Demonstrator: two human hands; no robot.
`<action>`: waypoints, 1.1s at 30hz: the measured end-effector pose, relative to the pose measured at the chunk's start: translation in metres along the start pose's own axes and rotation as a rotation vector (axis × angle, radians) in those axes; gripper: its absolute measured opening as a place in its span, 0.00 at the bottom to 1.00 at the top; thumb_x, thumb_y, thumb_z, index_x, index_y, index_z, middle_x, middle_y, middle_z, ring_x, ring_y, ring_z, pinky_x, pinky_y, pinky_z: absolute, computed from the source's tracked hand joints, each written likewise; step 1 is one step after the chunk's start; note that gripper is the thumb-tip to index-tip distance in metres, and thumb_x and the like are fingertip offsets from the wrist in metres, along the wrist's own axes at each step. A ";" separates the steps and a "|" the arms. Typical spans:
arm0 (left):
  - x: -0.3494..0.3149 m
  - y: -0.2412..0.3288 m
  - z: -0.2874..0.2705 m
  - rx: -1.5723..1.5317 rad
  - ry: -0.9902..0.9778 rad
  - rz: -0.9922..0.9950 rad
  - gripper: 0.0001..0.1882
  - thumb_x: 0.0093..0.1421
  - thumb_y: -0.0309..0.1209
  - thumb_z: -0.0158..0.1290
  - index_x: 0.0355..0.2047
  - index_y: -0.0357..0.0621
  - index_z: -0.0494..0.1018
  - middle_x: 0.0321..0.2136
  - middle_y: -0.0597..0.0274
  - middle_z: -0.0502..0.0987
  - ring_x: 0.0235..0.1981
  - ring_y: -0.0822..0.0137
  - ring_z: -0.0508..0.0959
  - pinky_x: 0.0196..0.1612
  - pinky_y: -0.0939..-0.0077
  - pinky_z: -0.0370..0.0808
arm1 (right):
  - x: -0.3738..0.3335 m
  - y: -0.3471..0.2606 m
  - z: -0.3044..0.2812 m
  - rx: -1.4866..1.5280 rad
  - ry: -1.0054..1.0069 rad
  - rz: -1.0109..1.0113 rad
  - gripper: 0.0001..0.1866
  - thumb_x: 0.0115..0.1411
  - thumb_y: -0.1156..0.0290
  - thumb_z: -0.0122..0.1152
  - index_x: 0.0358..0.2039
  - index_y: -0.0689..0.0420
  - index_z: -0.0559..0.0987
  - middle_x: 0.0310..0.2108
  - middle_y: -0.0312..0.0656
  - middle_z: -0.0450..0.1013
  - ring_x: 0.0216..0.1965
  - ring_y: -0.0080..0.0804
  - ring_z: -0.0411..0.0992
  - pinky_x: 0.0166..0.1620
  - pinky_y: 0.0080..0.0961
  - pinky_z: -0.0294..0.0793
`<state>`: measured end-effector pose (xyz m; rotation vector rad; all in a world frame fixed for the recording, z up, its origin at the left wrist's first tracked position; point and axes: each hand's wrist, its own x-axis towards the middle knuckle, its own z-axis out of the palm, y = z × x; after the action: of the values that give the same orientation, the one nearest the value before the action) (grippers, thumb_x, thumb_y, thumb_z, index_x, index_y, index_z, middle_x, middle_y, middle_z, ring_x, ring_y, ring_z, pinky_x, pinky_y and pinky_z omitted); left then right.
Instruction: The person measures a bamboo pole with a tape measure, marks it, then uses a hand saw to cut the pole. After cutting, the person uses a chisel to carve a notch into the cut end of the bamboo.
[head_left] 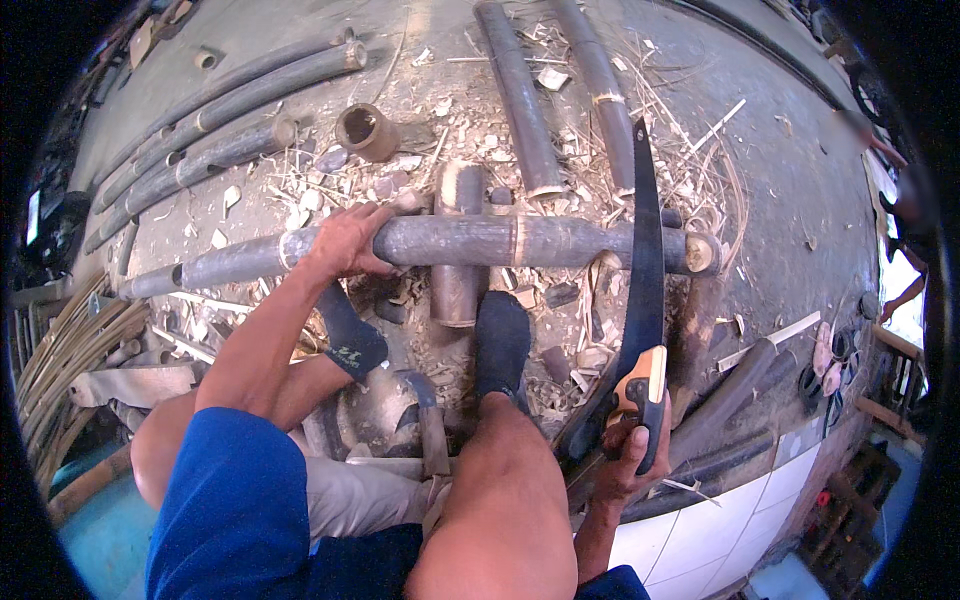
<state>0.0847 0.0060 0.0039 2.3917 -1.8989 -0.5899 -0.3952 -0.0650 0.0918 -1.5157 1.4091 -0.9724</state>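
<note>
A long dark bamboo pole lies crosswise in front of me, over a short bamboo piece on the floor. My left hand is wrapped over the pole, left of its middle. In my right hand is a hand saw with a black and orange handle and a dark blade. The blade points away from me and overlaps the pole near its right, cut end; whether it touches the pole I cannot tell. My dark-socked foot is beside the short piece.
Wood chips litter the floor. More bamboo poles lie ahead, and others at the far left. A cut bamboo ring stands beyond my left hand. A hatchet-like tool lies between my legs. Split strips are bundled at left.
</note>
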 end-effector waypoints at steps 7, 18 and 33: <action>0.052 0.076 0.017 -0.071 0.088 0.101 0.49 0.36 0.54 0.72 0.58 0.47 0.72 0.50 0.53 0.77 0.55 0.48 0.76 0.57 0.51 0.71 | 0.002 -0.006 0.000 -0.038 0.116 0.038 0.42 0.65 0.43 0.58 0.61 0.74 0.73 0.46 0.53 0.79 0.43 0.37 0.77 0.48 0.34 0.77; 0.102 0.149 0.035 -0.085 0.110 0.124 0.49 0.39 0.55 0.73 0.59 0.47 0.70 0.52 0.53 0.74 0.58 0.52 0.73 0.58 0.54 0.69 | -0.013 0.000 0.005 -0.010 -0.023 0.046 0.42 0.66 0.43 0.58 0.62 0.74 0.72 0.44 0.54 0.82 0.43 0.37 0.81 0.48 0.32 0.79; 0.102 0.146 0.028 -0.170 0.018 0.049 0.47 0.51 0.66 0.62 0.63 0.49 0.70 0.52 0.44 0.78 0.54 0.44 0.77 0.58 0.50 0.73 | -0.018 0.010 0.001 0.036 -0.078 0.086 0.40 0.65 0.47 0.60 0.63 0.72 0.71 0.34 0.45 0.81 0.30 0.27 0.77 0.37 0.26 0.78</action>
<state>-0.0418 -0.1220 -0.0122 2.2331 -1.8141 -0.6939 -0.3987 -0.0477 0.0821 -1.4389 1.3826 -0.8726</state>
